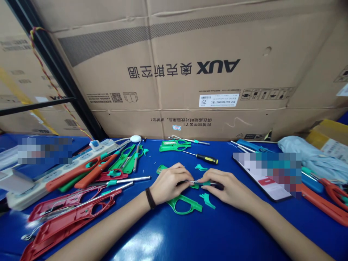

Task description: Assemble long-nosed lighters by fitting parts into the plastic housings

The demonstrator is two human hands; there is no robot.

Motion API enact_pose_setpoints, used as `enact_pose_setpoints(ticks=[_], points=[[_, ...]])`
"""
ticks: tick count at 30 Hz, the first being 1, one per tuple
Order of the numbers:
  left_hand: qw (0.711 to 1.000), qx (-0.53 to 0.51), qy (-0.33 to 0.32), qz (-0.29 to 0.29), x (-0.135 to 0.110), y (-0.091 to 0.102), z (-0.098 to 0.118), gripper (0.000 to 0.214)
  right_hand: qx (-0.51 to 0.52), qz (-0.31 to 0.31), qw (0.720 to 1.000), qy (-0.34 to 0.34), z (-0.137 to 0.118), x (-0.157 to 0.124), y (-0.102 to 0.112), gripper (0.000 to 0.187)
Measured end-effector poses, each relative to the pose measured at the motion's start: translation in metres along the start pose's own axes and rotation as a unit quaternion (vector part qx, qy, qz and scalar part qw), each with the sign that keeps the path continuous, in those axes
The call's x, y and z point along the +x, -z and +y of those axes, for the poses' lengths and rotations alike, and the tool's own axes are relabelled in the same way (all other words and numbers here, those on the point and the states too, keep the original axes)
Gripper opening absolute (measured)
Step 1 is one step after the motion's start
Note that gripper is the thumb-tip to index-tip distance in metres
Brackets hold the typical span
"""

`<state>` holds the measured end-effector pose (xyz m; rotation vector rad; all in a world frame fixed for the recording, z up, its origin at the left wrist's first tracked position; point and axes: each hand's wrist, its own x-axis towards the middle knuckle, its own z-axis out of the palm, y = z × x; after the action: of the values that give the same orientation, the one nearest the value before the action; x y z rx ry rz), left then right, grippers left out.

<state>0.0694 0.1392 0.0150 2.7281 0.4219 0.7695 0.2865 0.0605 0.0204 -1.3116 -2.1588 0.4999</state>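
Note:
In front of me, my left hand [174, 183] and my right hand [224, 186] meet with pinched fingers at a thin metal rod [191, 181]. A teal part shows on it at my right fingertips, and a dark end sticks out under that hand. Whether these are all one piece is partly hidden. Below the hands lies a green plastic housing half [187, 207] with a finger loop, partly covered by my left hand. Small teal trigger-shaped pieces lie nearby, one [208, 200] below my right hand and another [201, 167] above the gap between the hands.
A black-and-yellow screwdriver [207, 158] and green housings [175, 145] lie farther back. Left are red housings [67, 226], orange-handled lighters [73, 174] and a power strip [29, 194]. A phone [265, 181] and an orange lighter [323, 204] lie right. A cardboard box [176, 43] stands behind.

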Motion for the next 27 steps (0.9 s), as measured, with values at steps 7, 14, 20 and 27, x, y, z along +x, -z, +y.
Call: enact_pose_setpoints(ticks=[7,14,20,27], points=[[0.999,0.024,0.005,-0.029,0.003,0.014,0.001,0.017,0.008,-0.001,1.0,0.003,-0.002,0.0,0.002,0.015],[0.992,-0.012,0.05,-0.118,-0.002,0.046,-0.032,0.042,0.01,0.008,1.0,-0.018,0.003,-0.001,0.006,0.018],[0.991,-0.036,0.067,-0.113,-0.005,0.041,-0.038,0.029,0.017,-0.003,0.999,-0.038,0.006,0.0,0.003,0.018],[0.992,-0.029,0.077,-0.095,-0.006,0.037,-0.037,0.03,0.019,-0.008,0.999,-0.03,0.01,-0.001,0.002,0.016]])
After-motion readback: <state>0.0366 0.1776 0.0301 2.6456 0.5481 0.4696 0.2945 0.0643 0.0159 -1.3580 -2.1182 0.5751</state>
